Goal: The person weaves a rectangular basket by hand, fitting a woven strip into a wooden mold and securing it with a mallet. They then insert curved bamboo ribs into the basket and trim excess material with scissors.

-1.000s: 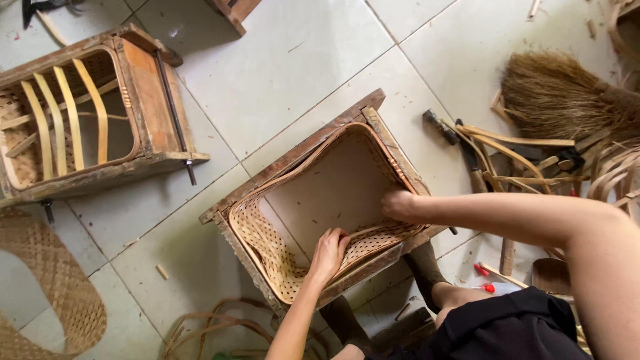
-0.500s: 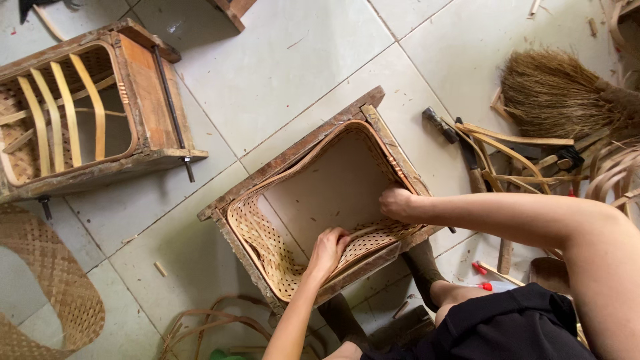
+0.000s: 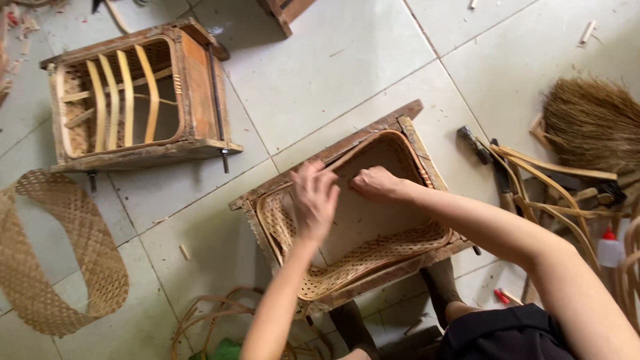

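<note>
Woven cane lines the inside of a wooden frame mould [image 3: 347,220] that is set on the tiled floor [image 3: 320,73] at the middle of the scene, its open face turned upward. Its long axis is laid diagonally, from near left up to far right, and its weathered rim is rounded at the corners. The left hand [image 3: 315,200] is spread flat, fingers wide, over the far-left edge of the weave, while the right hand [image 3: 375,183] is curled beside it, fingertips pressed to the bent cane strip at the far rim; nothing is seen gripped. A second wooden mould [image 3: 133,100] with upright slats is seen at the far left, a loose woven cane band [image 3: 60,267] at the near left, and a straw broom [image 3: 593,123] with bent cane strips [image 3: 553,193] at the right.
</note>
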The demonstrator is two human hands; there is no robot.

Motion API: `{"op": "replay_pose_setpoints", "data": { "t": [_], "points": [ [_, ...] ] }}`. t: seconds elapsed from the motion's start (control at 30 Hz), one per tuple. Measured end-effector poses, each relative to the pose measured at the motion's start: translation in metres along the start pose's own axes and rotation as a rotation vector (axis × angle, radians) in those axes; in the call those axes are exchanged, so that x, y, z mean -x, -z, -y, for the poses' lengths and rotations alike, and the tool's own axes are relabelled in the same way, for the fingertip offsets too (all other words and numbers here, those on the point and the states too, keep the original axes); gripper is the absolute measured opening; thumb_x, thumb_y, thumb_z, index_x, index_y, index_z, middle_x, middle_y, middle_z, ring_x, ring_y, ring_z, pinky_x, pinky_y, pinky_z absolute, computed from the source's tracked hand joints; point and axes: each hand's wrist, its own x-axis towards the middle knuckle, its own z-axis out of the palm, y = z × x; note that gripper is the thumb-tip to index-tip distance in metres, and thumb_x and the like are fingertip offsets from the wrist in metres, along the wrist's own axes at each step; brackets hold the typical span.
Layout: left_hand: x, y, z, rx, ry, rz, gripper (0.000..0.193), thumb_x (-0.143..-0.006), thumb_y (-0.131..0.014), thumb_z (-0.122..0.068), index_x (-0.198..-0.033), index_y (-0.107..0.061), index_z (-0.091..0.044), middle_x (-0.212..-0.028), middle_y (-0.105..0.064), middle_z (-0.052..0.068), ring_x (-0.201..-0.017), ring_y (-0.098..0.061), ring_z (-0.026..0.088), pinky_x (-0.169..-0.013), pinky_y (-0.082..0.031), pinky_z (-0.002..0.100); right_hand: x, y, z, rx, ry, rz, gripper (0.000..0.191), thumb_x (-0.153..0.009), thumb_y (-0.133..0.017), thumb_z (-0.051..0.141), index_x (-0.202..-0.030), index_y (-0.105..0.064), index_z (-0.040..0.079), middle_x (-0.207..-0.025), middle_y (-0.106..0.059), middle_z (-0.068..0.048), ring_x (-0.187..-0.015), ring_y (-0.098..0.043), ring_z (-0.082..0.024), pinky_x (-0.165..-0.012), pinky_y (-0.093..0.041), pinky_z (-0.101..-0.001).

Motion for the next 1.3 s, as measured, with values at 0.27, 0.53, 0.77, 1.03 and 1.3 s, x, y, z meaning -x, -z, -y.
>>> {"op": "replay_pose_setpoints", "data": {
  "t": [0.27, 0.53, 0.77, 1.03, 1.3],
  "points": [
    [-0.018, -0.011, 0.059, 0.165, 0.087, 0.111, 0.022, -0.079, -0.077, 0.004, -0.097, -0.075, -0.007, -0.124, -0.07, 0.008, -0.107, -0.067, 0.028, -0.1, -0.052, 0.044, -0.024, 0.059, 0.002, 0.102, 0.047, -0.509, 0.023, -0.09, -0.066, 0.027, -0.105, -0.074, 0.012, -0.105, -0.065, -0.006, -0.103, -0.059, -0.024, -0.089, -0.05, -0.0384],
    [-0.024, -0.011, 0.061, 0.158, 0.116, 0.114, 0.023, -0.075, -0.079, 0.004, -0.094, -0.075, -0.009, -0.12, -0.071, 0.006, -0.106, -0.068, 0.029, -0.093, -0.056, 0.04, -0.044, 0.058, -0.018, -0.041, 0.019, -0.326, 0.013, -0.092, -0.067, 0.028, -0.096, -0.075, 0.018, -0.099, -0.065, 0.001, -0.102, -0.058, -0.02, -0.092, -0.045, -0.0369],
    [-0.025, -0.008, 0.059, 0.176, 0.175, 0.097, 0.026, -0.07, -0.084, 0.0, -0.091, -0.07, -0.008, -0.115, -0.074, 0.004, -0.101, -0.07, 0.027, -0.087, -0.057, 0.04, -0.05, 0.057, -0.026, 0.001, -0.017, -0.209, 0.016, -0.088, -0.069, 0.027, -0.102, -0.077, 0.023, -0.106, -0.066, 0.002, -0.104, -0.058, -0.018, -0.094, -0.046, -0.0363],
    [-0.027, -0.012, 0.062, 0.193, 0.253, 0.118, 0.048, -0.07, -0.088, -0.005, -0.108, -0.06, -0.011, -0.1, -0.072, 0.004, -0.091, -0.072, 0.025, -0.079, -0.058, 0.038, -0.042, 0.05, -0.014, 0.259, 0.075, -0.437, 0.05, -0.097, -0.058, 0.021, -0.145, -0.051, 0.008, -0.128, -0.062, -0.009, -0.117, -0.058, -0.024, -0.104, -0.044, -0.0423],
    [-0.028, -0.007, 0.046, 0.146, 0.133, -0.006, 0.047, -0.08, -0.081, -0.001, -0.121, -0.06, -0.008, -0.109, -0.074, 0.01, -0.101, -0.072, 0.026, -0.109, -0.044, 0.054, -0.041, 0.037, -0.007, 0.237, -0.047, -0.397, 0.044, -0.101, -0.053, 0.021, -0.144, -0.051, 0.008, -0.132, -0.06, -0.013, -0.12, -0.058, -0.029, -0.107, -0.041, -0.0456]
  ]
}}
